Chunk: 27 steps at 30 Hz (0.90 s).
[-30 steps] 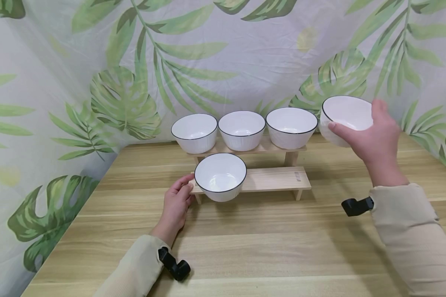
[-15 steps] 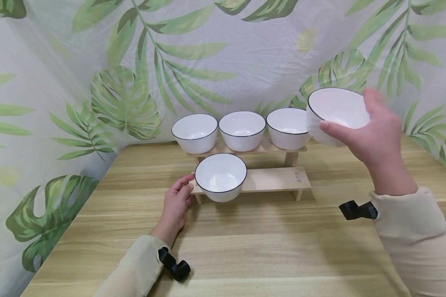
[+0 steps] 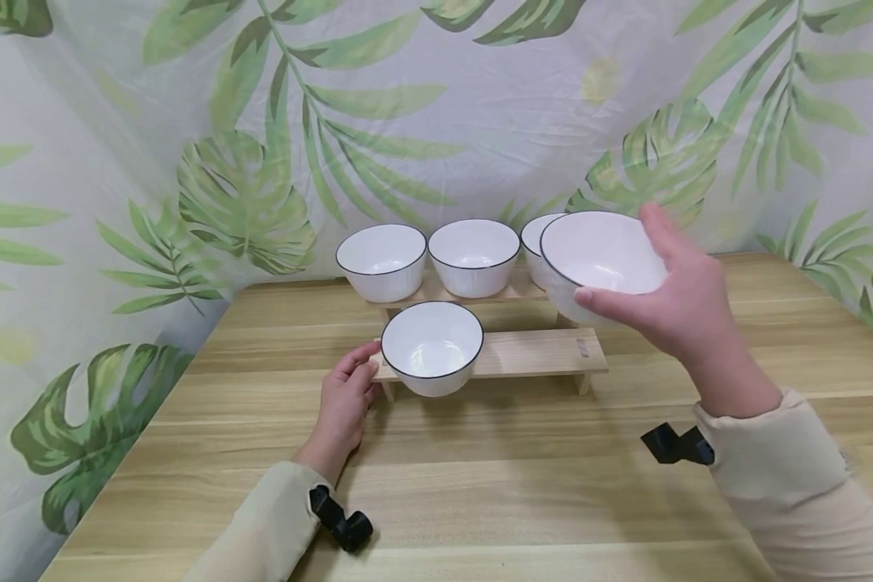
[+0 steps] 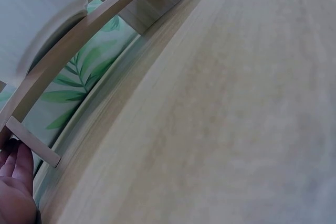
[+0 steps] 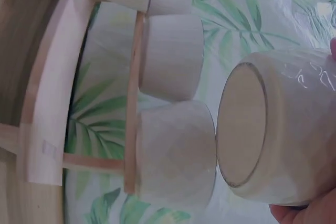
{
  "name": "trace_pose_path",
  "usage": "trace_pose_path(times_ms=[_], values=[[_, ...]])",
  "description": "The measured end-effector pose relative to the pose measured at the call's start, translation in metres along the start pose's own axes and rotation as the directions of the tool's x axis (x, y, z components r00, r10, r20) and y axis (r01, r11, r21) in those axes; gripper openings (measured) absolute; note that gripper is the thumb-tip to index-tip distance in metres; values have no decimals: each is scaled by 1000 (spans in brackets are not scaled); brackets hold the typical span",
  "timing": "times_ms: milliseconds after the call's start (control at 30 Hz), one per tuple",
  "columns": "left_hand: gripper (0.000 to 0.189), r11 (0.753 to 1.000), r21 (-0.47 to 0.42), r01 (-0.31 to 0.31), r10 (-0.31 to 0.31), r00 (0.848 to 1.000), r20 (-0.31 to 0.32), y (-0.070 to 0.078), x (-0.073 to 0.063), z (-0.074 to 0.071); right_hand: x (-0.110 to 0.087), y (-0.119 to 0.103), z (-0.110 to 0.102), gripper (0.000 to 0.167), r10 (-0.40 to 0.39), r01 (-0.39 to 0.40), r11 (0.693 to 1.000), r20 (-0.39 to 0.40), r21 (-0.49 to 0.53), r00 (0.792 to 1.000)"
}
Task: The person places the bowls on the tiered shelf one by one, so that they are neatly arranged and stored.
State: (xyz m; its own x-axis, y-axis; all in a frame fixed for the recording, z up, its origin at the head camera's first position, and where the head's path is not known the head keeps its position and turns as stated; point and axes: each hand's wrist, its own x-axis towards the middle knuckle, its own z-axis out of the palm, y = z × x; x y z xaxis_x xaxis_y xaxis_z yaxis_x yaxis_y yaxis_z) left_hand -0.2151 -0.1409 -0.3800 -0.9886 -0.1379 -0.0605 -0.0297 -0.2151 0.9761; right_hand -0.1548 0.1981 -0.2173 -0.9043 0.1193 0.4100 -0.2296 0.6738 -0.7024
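My right hand [image 3: 672,295] holds a white bowl [image 3: 604,255] with a dark rim by its side, thumb in front and fingers behind. The bowl is in the air, above the right end of a two-step wooden stand [image 3: 538,352], and overlaps the rightmost upper bowl [image 3: 534,242] in the head view. Its round base [image 5: 242,124] shows in the right wrist view. My left hand [image 3: 345,396] grips the left end of the lower step, fingers [image 4: 21,166] by its leg. Beside that hand another white bowl [image 3: 432,347] sits on the lower step's left part.
Two more white bowls, one at the left [image 3: 381,263] and one in the middle [image 3: 474,259], stand on the upper step. The stand is on a wooden table [image 3: 436,501]. Behind it hangs a leaf-patterned cloth [image 3: 509,105].
My right hand has carried its bowl leftward, first rising a little, then coming down and nearer, so it now covers much of the rightmost upper bowl. My left hand has stayed put.
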Motion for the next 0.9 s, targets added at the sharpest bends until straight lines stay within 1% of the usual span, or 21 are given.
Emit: trace_pose_path(times_ms=[200,500,667,900], values=[[25,1000,-6,4,-4,1000,2,1,-2,1,-8,0,13,100,-69,68,998,59,16,996],[26,1000,7,6,-6,1000,-4,1,-1,0,-18,8,36,99,-140,140,990,125,10,982],[28,1000,13,10,-9,1000,-4,1,-1,0,-23,13,48,100,-146,148,989,154,-2,977],[27,1000,3,1,-1,1000,0,2,-1,1,-26,21,61,102,-112,117,993,200,-17,973]])
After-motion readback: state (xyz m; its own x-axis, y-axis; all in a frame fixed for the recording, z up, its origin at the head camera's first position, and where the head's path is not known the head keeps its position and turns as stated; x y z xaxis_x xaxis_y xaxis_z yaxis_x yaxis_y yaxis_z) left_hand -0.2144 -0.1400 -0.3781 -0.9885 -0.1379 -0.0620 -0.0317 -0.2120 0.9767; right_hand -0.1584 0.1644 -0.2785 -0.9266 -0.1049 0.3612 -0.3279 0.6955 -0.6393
